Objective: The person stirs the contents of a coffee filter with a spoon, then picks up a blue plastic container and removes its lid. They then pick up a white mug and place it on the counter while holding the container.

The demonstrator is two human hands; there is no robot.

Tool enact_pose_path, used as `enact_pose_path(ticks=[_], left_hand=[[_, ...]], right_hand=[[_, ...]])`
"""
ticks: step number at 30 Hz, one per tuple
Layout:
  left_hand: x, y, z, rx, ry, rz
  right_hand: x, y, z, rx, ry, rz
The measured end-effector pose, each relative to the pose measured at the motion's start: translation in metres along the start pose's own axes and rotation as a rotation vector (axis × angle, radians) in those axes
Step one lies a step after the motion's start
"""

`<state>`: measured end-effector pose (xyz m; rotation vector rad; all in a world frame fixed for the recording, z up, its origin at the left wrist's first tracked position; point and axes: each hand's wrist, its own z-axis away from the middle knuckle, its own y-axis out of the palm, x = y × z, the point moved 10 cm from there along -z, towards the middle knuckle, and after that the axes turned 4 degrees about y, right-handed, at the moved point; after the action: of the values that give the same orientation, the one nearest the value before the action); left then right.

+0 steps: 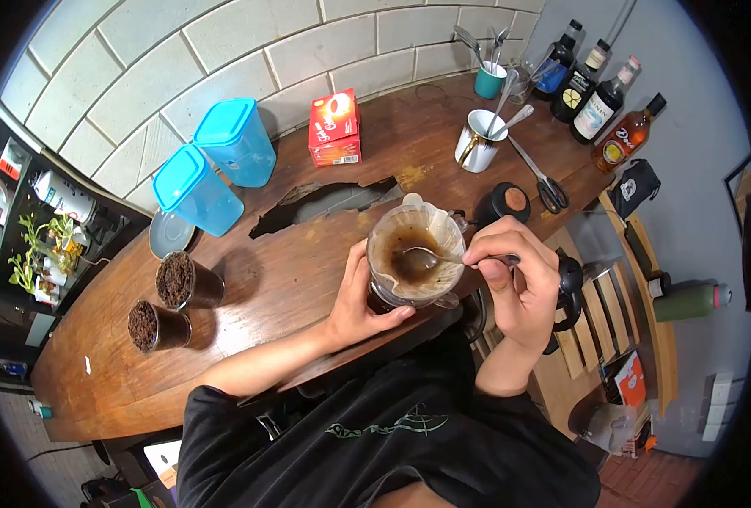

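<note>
My right hand [517, 275] pinches the handle of a metal spoon [450, 256]. The spoon's bowl dips into brown liquid inside a pleated paper filter [384, 245], which lines a clear dripper with a handle. My left hand [360, 303] wraps round the left and lower side of the dripper. What stands under the dripper is mostly hidden. A black round object with a brown top [511, 200] is just beyond my right hand.
Two glasses of dark grounds [191, 282] stand left, near blue-lidded containers [231, 144] and a red box [335, 129]. A jagged hole [324, 203] breaks the wooden table. A white mug [479, 142], scissors [549, 188] and several bottles [599, 106] are at the right back.
</note>
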<state>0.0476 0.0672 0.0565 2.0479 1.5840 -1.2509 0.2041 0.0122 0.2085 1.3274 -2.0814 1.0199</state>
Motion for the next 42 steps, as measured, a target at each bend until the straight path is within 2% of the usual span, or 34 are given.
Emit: enact_pose_path(ticks=[11, 21, 27, 42], left_hand=[[0.002, 0.003, -0.001, 0.028, -0.011, 0.007], [0.003, 0.004, -0.001, 0.035, -0.018, 0.029], [0.003, 0.005, -0.001, 0.031, -0.018, 0.023], [-0.002, 0.003, -0.003, 0.026, 0.008, -0.002]], right_hand=[[-0.002, -0.003, 0.003, -0.192, -0.100, 0.005], [0.000, -0.003, 0.002, -0.211, -0.155, 0.055], [-0.009, 0.009, 0.001, -0.115, -0.071, 0.134], [-0.015, 0.007, 0.008, -0.126, 0.039, 0.062]])
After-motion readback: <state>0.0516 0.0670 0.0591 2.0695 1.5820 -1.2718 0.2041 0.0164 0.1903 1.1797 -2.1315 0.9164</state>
